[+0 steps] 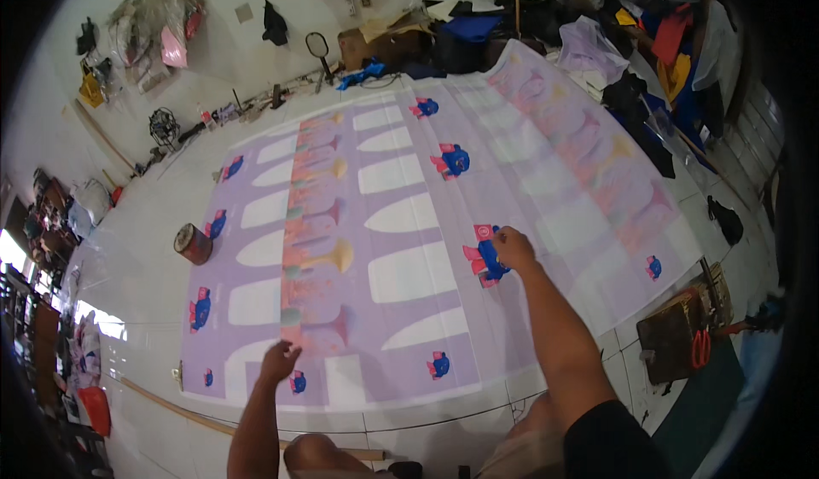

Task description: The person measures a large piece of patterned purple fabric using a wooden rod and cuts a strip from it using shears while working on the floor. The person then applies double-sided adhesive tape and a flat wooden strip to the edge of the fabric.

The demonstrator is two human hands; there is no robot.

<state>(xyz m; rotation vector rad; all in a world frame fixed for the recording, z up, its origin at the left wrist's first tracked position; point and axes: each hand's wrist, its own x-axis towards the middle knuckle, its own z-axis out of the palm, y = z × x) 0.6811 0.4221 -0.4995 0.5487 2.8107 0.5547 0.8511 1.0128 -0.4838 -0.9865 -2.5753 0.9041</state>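
Observation:
A large purple printed fabric sheet (pixel 341 370) lies spread over the tiled floor. It carries white shapes, pink-orange bands and small blue-and-pink cartoon figures. A paler, partly see-through stretch of fabric (pixel 546 197) covers its right side. Over the near left part, by the lower end of a pink band, my left hand (pixel 280 361) has its fingers slightly apart and holds nothing visible. My right hand (pixel 514 247) is farther out, curled closed beside a blue figure (pixel 488 255) near the middle. What its fingers hold, if anything, is hidden.
A rusty tin can (pixel 194 244) stands on the sheet's left edge. A long wooden stick (pixel 179 408) lies along the near left. Red-handled scissors (pixel 700 348) rest against a worn box (pixel 670 342) at right. Cloth and bags (pixel 589 48) are heaped along the far right.

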